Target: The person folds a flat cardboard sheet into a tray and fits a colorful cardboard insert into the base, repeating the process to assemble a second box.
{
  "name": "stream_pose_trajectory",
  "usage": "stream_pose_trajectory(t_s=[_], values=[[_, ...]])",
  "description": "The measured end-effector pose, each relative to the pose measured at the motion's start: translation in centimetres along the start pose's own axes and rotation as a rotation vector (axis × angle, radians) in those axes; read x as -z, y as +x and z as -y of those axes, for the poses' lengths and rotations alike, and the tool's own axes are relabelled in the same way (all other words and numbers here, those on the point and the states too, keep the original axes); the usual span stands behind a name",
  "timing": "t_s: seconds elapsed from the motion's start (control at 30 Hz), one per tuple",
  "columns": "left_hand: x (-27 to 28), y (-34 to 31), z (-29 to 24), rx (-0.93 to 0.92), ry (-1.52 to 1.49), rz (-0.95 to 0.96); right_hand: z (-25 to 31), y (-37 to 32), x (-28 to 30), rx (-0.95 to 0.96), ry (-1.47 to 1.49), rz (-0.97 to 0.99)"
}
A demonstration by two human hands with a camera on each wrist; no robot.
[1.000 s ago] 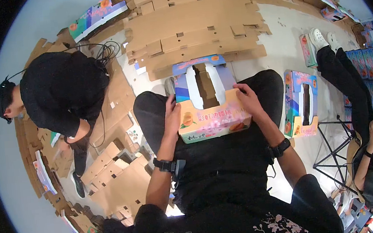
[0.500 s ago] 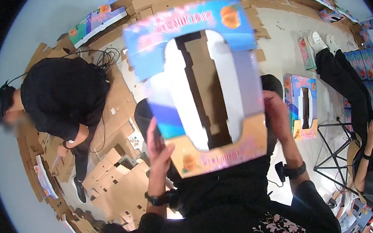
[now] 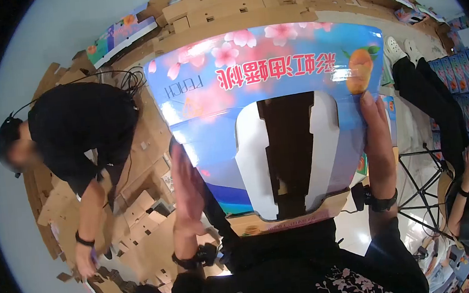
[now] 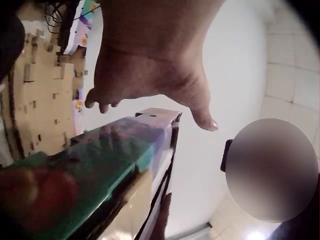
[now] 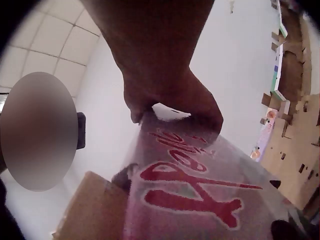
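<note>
A printed cardboard peach box (image 3: 272, 70), blue and pink with blossoms and a peach, is raised in front of my body, its cut-out top facing the head camera. My right hand (image 3: 376, 125) grips its right side, thumb on the printed face; in the right wrist view, that hand (image 5: 175, 105) wraps the edge of the box (image 5: 195, 185). Along the left side, my left hand (image 3: 187, 187) stands with straight fingers. Seen from the left wrist, the hand (image 4: 150, 75) has thumb and fingers spread over the end of the box (image 4: 120, 145).
Flattened brown cardboard (image 3: 223, 13) covers the floor ahead. On the left a person in black (image 3: 85, 131) bends over more cardboard. Another printed box (image 3: 391, 107) is partly hidden behind mine. To the right are black stand legs (image 3: 422, 186), a person's legs (image 3: 430, 96) and stacked boxes (image 3: 465, 73).
The box has come up from my lap toward the head camera and tilted, so its blue panel now faces me. My left hand has loosened from its side. The person at left has reached downward.
</note>
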State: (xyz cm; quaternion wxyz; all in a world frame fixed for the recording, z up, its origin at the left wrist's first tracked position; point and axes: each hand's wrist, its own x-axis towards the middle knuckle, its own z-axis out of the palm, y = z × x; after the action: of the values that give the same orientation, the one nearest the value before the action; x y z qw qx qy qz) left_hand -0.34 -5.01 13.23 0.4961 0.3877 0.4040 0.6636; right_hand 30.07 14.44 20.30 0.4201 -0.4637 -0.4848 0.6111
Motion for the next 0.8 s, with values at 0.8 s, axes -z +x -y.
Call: stream_pose_trajectory(t_s=[0.8], values=[[-9.7, 5.9, -3.9, -0.372, 0.040, -0.412, 4.4, -10.8, -4.6, 0.677, -0.944, 0.189]])
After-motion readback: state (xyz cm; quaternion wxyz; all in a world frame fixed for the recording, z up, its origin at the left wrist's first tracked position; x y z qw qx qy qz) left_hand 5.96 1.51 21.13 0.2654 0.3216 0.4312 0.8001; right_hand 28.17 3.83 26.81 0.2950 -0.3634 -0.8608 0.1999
